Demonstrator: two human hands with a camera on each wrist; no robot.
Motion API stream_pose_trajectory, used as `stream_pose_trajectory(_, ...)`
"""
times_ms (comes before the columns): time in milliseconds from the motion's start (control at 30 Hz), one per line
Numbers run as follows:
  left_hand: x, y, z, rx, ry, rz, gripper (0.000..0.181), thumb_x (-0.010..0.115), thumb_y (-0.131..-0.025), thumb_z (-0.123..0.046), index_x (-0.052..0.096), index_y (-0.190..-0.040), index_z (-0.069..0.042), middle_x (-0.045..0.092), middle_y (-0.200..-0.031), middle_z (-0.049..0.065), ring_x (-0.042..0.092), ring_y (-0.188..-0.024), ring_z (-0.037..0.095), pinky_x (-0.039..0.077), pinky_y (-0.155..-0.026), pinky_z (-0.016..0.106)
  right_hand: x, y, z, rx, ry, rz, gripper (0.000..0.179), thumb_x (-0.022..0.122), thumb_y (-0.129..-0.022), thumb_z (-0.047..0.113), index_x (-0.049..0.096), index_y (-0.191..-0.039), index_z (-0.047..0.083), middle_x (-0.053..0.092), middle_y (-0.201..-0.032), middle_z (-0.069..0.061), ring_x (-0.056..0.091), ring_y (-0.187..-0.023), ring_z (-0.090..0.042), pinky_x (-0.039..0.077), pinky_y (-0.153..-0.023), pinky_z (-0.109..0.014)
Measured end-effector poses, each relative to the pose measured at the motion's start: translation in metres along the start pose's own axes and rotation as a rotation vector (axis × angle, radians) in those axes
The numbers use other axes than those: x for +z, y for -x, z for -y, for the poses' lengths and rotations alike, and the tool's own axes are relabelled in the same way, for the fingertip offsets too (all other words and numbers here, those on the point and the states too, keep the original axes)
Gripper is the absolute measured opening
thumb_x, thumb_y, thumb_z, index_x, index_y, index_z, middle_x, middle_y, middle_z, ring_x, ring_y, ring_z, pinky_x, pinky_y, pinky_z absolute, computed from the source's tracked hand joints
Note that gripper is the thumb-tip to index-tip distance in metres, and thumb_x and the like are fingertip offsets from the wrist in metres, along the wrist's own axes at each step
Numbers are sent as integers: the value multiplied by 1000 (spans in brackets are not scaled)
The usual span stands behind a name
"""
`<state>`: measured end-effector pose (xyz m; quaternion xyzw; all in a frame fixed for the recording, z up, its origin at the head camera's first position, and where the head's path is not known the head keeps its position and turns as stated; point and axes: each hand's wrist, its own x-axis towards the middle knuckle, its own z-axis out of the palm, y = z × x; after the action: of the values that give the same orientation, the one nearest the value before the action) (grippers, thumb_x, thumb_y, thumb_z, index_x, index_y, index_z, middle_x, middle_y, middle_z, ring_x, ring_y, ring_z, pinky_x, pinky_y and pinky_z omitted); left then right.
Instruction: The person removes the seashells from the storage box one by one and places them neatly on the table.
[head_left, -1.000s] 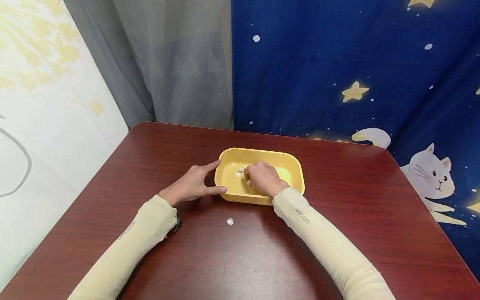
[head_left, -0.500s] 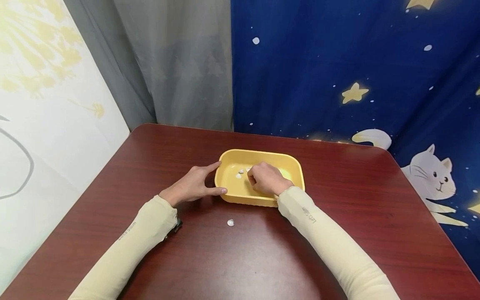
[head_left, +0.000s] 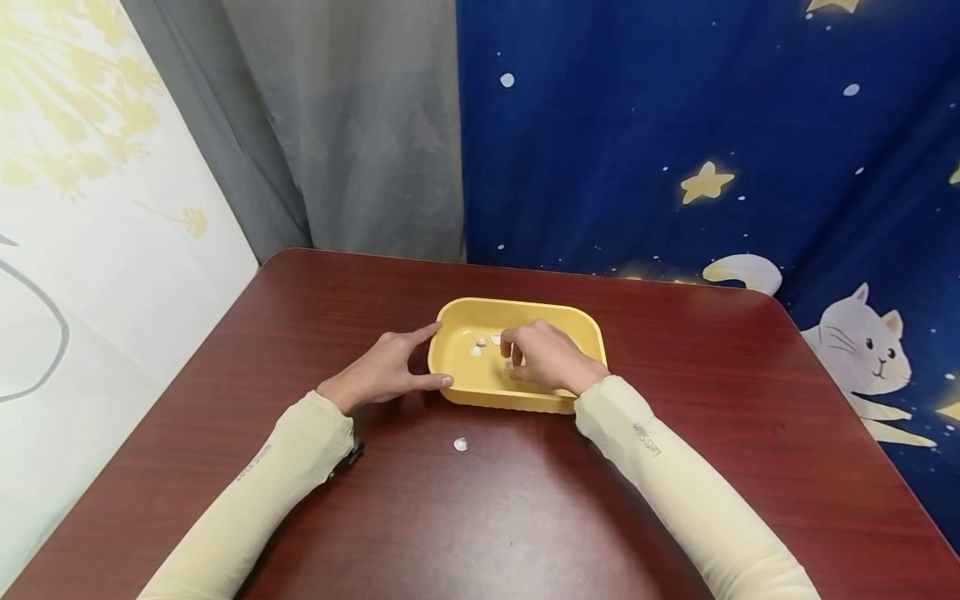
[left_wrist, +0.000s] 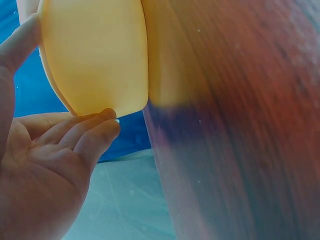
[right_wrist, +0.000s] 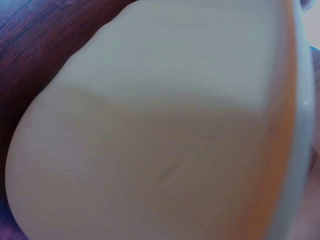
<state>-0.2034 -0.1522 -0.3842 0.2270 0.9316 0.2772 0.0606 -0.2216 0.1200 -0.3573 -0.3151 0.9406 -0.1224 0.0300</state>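
A yellow plastic basin [head_left: 517,400] stands on the table. My left hand [head_left: 381,369] holds its left end, the thumb on the near corner of the rim and the index finger on the far one. In the left wrist view, the fingertips of the left hand [left_wrist: 62,150] touch the basin's end wall [left_wrist: 100,60]. My right hand [head_left: 551,357] is inside the basin with bent fingers pointing left and down; whether they pinch a small pale bit is unclear. Small white shell-like pieces lie left of it, among them one piece [head_left: 496,338] close to its fingertips.
Another white shell-like piece [head_left: 461,445] lies on the dark red table [head_left: 420,517] in front of the basin. Behind the table hang a grey curtain [head_left: 375,125] and a blue curtain [head_left: 600,150] with stars.
My right hand has shifted rightward inside the basin and its fingers look less tightly bunched. A white piece near its fingertips has come into sight. My left hand stays on the rim.
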Motion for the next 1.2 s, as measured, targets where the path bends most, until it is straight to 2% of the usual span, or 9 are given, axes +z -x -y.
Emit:
stream_pose_trajectory(367,-2,-1,1,-1,1,5,98,75,-83,-58,34,-157,-9,48,-154,16,51,-141,29,45,-113,50,-13,17,11,-55,-26,-74,10,83,-79,14,75,-86,16,74,-80,6,71,-80,-17,55,-70,-29)
stream_pose_trajectory(700,-1,-1,2,-4,-3,0,98,75,-83,-59,34,-157,-9,48,-155,15,50,-141,30,45,-114,50,-19,32,22,-76,10,-127,12,85,-78,19,76,-86,18,70,-75,11,61,-70,-8,52,-65,-25)
stream_pose_trajectory(1033,0,0,2,4,-5,-2,99,74,-82,-60,34,-157,-9,48,-154,15,51,-140,30,45,-113,51,-20,45,34,-135,10,-181,14,87,-77,18,73,-80,20,66,-72,10,55,-68,-6,46,-59,-21)
stream_pose_trajectory(1200,0,0,1,-6,-2,-2,98,75,-83,-59,35,-157,-10,50,-154,13,52,-139,28,46,-113,49,-16,49,40,-166,14,-179,13,85,-77,16,73,-79,21,64,-71,10,54,-69,-6,46,-62,-23)
